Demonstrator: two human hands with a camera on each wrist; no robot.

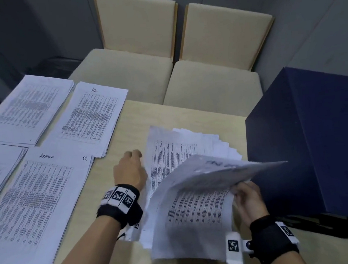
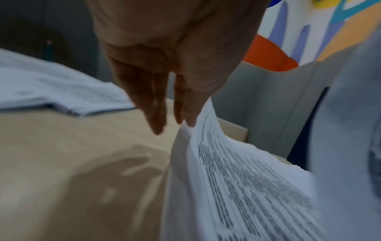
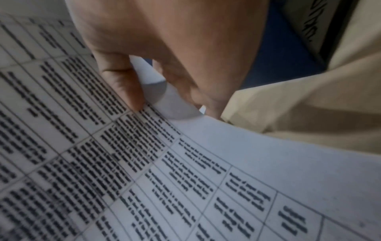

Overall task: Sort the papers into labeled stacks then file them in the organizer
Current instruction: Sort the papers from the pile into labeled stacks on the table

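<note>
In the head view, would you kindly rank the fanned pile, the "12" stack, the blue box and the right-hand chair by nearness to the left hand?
From the left hand:
1. Fanned pile, directly to its right, fingertips at its edge.
2. "12" stack, to its left.
3. Blue box, far right on the table.
4. Right-hand chair, beyond the table edge.

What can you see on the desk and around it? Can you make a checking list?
Surface: light wooden table, partly covered with paper.
Job's things: sorted stacks at the left, two with handwritten headings; fanned pile in the middle; dark blue organizer at the right.
Clutter: nothing seen.
Grippers: left hand touches the fanned pile's edge with straight fingers; right hand pinches lifted sheets.
Cables: nothing seen.
Surroundings: two cream chairs behind the table.
</note>
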